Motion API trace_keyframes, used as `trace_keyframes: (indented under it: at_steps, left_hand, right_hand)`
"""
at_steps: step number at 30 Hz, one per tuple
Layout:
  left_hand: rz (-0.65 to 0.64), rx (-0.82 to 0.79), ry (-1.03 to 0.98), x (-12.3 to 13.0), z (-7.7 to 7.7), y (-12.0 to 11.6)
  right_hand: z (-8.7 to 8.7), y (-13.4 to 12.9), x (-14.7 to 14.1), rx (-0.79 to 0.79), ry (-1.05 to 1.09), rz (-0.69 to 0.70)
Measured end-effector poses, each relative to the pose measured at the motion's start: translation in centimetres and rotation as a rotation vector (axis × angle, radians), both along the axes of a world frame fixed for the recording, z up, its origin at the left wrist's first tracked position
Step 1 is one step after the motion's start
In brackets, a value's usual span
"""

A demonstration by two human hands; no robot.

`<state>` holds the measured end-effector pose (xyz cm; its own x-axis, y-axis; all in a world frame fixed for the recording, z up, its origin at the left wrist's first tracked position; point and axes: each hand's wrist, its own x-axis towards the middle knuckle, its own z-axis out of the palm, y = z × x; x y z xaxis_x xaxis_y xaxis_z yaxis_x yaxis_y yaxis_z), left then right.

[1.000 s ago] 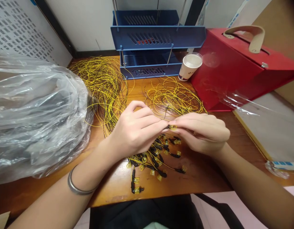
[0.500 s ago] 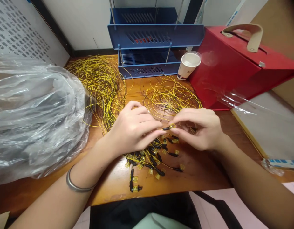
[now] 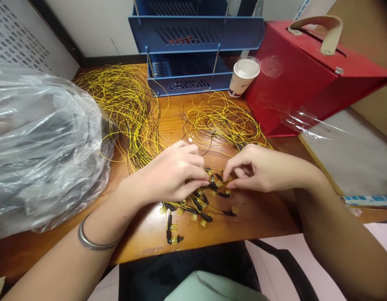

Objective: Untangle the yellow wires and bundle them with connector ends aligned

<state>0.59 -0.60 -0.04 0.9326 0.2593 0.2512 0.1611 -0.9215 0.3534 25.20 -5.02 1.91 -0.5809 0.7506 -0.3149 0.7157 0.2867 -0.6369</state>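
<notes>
My left hand (image 3: 183, 171) has its thumb and fingertips pressed together over the pile of small black connectors with yellow clear caps (image 3: 199, 200); what it pinches is too small to make out. To the right, my right hand (image 3: 256, 169) has its thumb and forefinger apart at the pile's right edge, with nothing seen between them. Yellow and black wires (image 3: 133, 113) run from behind my left hand toward the back left. A looser coil of yellow wire (image 3: 224, 115) lies beyond both hands.
A clear plastic bag (image 3: 49, 150) bulges at the left. Blue stacked trays (image 3: 196, 35) stand at the back, beside a white paper cup (image 3: 244, 76) and a red box (image 3: 293, 79). The wooden table (image 3: 256, 221) ends close to my body.
The capped connector formerly between both hands is no longer held by my right hand, whose fingers have parted. My left hand has lowered slightly toward the pile. The whole view has shifted.
</notes>
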Motion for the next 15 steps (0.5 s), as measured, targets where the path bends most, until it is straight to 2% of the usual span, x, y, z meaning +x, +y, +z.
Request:
trace_keyframes:
  at_steps: [5,15]
  left_hand:
    - [0.022,-0.025,0.022,0.01,0.02,0.01]
    - [0.064,-0.021,0.054,0.02,0.05,0.0]
  right_hand:
    - [0.43,-0.15,0.05,-0.032,-0.1,0.027]
    - [-0.14,-0.44,-0.58,0.002,-0.101,0.067]
